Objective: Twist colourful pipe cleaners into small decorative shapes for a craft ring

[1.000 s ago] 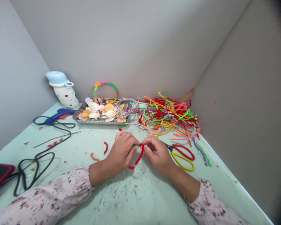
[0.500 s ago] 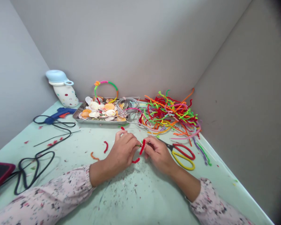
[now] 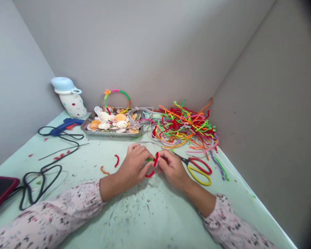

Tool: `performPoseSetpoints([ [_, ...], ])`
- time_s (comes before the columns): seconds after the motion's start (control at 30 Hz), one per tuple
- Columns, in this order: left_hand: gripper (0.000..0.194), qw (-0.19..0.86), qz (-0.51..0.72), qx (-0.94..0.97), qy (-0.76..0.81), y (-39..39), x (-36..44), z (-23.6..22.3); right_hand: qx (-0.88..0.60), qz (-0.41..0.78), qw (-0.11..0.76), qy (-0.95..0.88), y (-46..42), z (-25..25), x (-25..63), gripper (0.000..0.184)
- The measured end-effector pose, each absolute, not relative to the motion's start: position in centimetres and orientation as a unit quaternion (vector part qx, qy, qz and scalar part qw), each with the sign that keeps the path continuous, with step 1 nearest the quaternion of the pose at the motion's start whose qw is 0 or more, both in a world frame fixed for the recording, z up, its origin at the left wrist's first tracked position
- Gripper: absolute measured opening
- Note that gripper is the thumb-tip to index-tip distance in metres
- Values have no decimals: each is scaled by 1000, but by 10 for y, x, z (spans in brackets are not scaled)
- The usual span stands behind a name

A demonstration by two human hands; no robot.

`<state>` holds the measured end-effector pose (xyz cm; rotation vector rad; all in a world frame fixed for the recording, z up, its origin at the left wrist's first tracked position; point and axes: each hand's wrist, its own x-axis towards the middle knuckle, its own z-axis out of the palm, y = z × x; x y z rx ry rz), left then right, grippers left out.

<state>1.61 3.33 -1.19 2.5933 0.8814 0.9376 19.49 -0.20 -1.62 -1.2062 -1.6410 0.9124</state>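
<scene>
Close together over the table, my two hands work on short fuzzy pipe cleaner pieces. My left hand (image 3: 134,162) pinches a green pipe cleaner (image 3: 149,159) between thumb and fingers. A short red pipe cleaner (image 3: 156,159) crosses its end, and my right hand (image 3: 173,167) has its fingertips closed on that red piece. Another red piece (image 3: 149,174) curves out just below the left fingertips; whether it is joined to the green one I cannot tell. Scissors (image 3: 198,169) with one red and one yellow handle lie right beside my right hand.
A metal tray (image 3: 111,134) of seashells stands at the back, a colourful pipe cleaner ring (image 3: 130,100) upright in it. Right of it is a pipe cleaner heap (image 3: 189,126). At left are a bottle (image 3: 72,103), a blue glue gun (image 3: 59,129), a black cord (image 3: 43,173) and a dark red-edged device (image 3: 1,190).
My hands have shifted slightly, and more of the green pipe cleaner shows between them. The red tip above my left hand is no longer visible. The view has moved a little.
</scene>
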Motion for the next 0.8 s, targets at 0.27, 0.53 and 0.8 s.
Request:
performPoseSetpoints([
  [0.27,8,87,322,898,287,32,16,-14,-497,415,416,-638,-2,-21,194,19],
  [0.53,6,89,325,900,277,35,16,-14,-489,465,425,-604,2,-24,193,20],
  [0.8,8,77,321,900,283,35,17,-14,-492,397,429,-645,-1,-19,193,20],
])
